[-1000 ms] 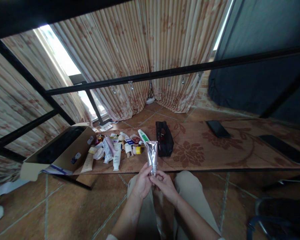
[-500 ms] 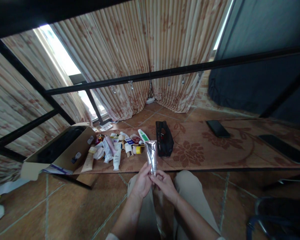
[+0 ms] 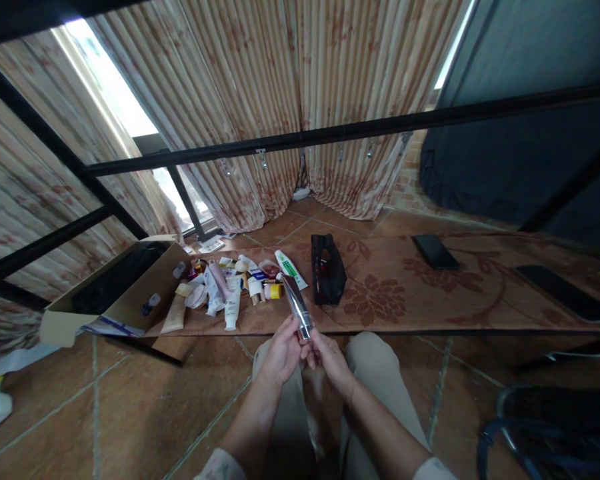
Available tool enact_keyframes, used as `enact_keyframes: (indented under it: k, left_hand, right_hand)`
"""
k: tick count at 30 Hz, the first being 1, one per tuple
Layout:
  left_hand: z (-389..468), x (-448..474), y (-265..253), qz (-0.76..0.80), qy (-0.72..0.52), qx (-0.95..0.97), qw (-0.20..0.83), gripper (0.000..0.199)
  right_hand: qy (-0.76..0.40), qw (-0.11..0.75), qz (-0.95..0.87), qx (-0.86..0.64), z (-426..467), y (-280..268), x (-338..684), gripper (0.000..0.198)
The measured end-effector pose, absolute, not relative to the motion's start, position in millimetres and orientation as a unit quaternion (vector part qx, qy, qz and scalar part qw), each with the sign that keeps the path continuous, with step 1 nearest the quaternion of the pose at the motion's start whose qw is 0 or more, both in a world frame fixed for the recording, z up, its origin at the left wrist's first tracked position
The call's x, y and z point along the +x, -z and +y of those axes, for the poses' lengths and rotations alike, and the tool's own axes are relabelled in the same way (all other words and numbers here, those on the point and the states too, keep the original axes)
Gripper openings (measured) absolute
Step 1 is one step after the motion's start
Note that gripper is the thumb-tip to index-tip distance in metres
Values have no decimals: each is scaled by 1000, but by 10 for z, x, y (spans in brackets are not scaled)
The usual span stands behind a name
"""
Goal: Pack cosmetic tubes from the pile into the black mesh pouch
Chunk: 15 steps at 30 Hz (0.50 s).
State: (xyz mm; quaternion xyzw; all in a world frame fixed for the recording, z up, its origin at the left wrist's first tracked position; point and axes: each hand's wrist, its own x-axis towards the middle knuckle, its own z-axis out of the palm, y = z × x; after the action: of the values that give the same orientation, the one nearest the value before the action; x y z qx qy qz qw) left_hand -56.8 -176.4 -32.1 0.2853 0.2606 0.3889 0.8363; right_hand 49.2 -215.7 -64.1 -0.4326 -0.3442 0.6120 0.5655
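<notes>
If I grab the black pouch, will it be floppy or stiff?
The black pouch is probably floppy, since its sides look soft and uneven. It may feel lumpy, as something reddish seems to show inside. It probably won't roll, because its shape is long and angular, not round.

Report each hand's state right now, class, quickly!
Left hand: closed, holding the silver tube near its cap.
Right hand: curled at the cap; grip cannot be told.

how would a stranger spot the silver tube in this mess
Find the long table with the brown floral cloth, then the black pouch on it. Left of that pouch in view, the left hand holds the silver tube. Unlike the white-and-green tube lying beyond it, this one is shiny and held up.
</notes>
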Motion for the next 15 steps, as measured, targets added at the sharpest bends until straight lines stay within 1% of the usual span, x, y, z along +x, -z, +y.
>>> enact_keyframes:
  k: [7,12,15]
  left_hand:
    - [-1774,-547,318,252,-407,308,822,23]
    - [-1783,-537,363,260,-415,308,816,23]
    - [-1783,-536,386,269,-419,307,811,26]
  right_hand:
    - [-622,568,-303,-446,-2156,642,478,62]
    - [-622,574,-298,-441,-2168,651,487,58]
    - [-619,579,-319,-424,-2178,633,502,52]
